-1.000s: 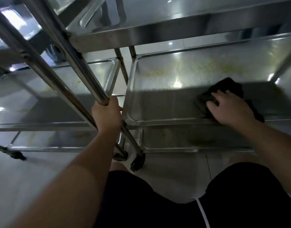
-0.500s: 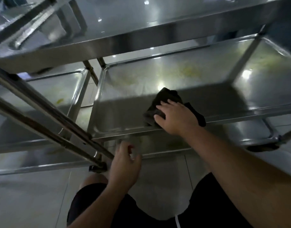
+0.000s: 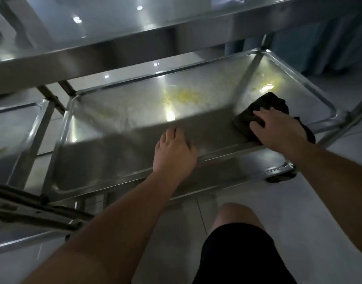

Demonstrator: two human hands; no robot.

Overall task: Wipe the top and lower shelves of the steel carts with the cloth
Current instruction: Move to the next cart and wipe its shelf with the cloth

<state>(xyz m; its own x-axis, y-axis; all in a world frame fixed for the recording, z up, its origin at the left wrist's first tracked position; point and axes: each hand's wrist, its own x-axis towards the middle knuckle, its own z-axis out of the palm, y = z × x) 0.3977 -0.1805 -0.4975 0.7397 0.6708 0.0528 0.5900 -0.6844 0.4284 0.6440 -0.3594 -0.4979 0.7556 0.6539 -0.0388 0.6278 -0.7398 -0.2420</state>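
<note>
A steel cart's lower shelf (image 3: 122, 111) lies in front of me under its top shelf (image 3: 114, 23). Yellowish stains (image 3: 186, 97) mark the middle and far right of the lower shelf. A dark cloth (image 3: 264, 107) sits at the shelf's near right. My right hand (image 3: 278, 128) presses flat on the cloth with fingers spread. My left hand (image 3: 174, 150) rests flat on the shelf's near rim at the middle, holding nothing.
A second steel cart (image 3: 14, 128) stands at the left, its shelf also stained. Its slanted handle bars (image 3: 32, 208) cross the lower left. A caster (image 3: 280, 178) sits under the near right corner. My knee (image 3: 235, 216) is over the tiled floor.
My left hand let go of the left cart's bar and came to rest on the shelf rim. My right hand and the cloth slid toward the shelf's right end.
</note>
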